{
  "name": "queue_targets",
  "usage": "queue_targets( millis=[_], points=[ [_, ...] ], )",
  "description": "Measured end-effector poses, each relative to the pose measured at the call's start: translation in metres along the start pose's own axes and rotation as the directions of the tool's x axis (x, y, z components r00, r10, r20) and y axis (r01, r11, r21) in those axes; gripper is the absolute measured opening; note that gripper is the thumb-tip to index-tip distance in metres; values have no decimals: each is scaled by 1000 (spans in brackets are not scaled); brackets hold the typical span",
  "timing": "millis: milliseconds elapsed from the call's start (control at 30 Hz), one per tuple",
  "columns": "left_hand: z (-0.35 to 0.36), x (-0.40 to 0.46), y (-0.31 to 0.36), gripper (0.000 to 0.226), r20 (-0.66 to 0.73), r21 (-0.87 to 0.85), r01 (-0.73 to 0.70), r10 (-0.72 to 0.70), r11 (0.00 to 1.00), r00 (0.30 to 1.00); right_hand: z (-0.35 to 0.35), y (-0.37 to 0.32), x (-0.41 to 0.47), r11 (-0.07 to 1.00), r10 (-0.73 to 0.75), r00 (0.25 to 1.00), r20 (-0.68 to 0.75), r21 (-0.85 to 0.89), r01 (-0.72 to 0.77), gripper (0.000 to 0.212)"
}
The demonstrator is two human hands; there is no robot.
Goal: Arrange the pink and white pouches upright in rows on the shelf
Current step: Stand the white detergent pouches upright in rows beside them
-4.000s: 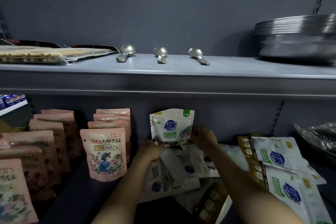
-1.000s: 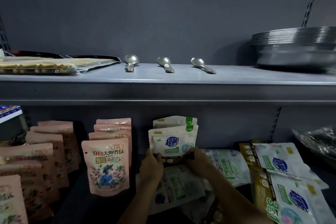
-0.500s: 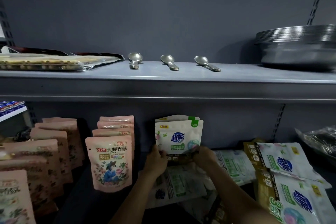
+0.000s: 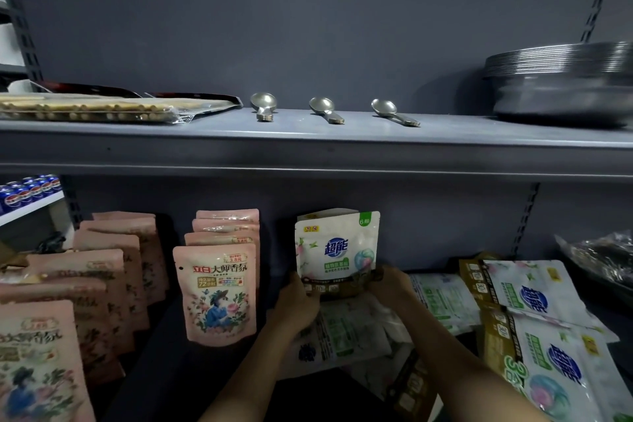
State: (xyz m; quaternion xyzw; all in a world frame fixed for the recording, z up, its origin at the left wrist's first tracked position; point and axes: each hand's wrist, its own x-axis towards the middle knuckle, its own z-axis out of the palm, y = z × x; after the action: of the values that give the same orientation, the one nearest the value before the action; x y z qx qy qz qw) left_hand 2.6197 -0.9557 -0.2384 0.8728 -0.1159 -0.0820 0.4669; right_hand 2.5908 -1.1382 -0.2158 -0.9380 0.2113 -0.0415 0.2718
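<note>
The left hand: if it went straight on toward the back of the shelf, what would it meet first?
Most likely the second white pouch standing just behind the front white pouch that the left hand grips at its base. Depth is unclear; the back wall follows.

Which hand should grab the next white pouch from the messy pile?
Probably the right hand. The flat white pouches lie beside it, while the left hand sits on the pink pouches' side and could steady the upright white pouch.

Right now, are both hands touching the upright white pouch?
Touching. The head view shows the left hand and right hand gripping the bottom corners of the white pouch.
</note>
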Motion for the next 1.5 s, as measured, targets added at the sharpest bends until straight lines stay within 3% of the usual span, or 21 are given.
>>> queue_targets(
  millis=[100, 167, 267, 400, 533, 633, 700, 800, 967, 1133, 1233, 1500],
  points=[
    [0, 1, 3, 62, 40, -18, 1, 0, 1000, 999, 0, 2, -6, 1000, 12, 1000, -28, 17, -11, 28],
    [-2, 3, 4, 62, 44, -12, 13, -12, 1000, 999, -3, 2, -13, 997, 11, 1000, -4, 82, -11, 11],
    [-6, 4, 9, 59, 33, 8, 19, -19, 1000, 999, -8, 3, -20, 995, 10, 1000, -10, 101, -9, 28],
    [-12, 3, 17, 62, -2, 1, 10, -10, 1000, 1000, -10, -1, -28, 1000, -6, 999, -52, -29, 5, 38],
    [-18, -2, 27, 67, -6, 5, 2, -2, 1000, 1000, -21, -12, -53, 970, -232, 972, 34, -69, 234, 17],
    [-22, -6, 32, 67, 0, 31, 6, -6, 1000, 1000, -20, -20, -76, 908, -412, 878, 242, 34, 417, 32],
    [-24, -7, 35, 66, -2, 45, -5, 5, 999, 1000, -11, -22, -86, 891, -449, 843, 298, 77, 448, 38],
    [-26, -10, 39, 62, -15, 65, -20, 21, 998, 1000, 1, -24, -95, 846, -480, 804, 351, -57, 530, 60],
    [-25, -15, 41, 55, -45, 78, -40, 44, 996, 998, 2, -25, -105, 786, -500, 786, 364, -191, 588, 77],
    [-25, -13, 36, 40, -146, 148, -47, 69, 988, 987, 7, -20, -107, 686, -572, 753, 326, -313, 657, 59],
    [-25, -11, 34, 39, -138, 148, -63, 84, 987, 987, 8, -18, -110, 694, -615, 756, 223, -301, 654, 44],
    [-27, -6, 33, 36, -175, 153, -61, 87, 986, 981, 1, -10, -103, 723, -645, 763, 49, -286, 629, 41]
  ],
)
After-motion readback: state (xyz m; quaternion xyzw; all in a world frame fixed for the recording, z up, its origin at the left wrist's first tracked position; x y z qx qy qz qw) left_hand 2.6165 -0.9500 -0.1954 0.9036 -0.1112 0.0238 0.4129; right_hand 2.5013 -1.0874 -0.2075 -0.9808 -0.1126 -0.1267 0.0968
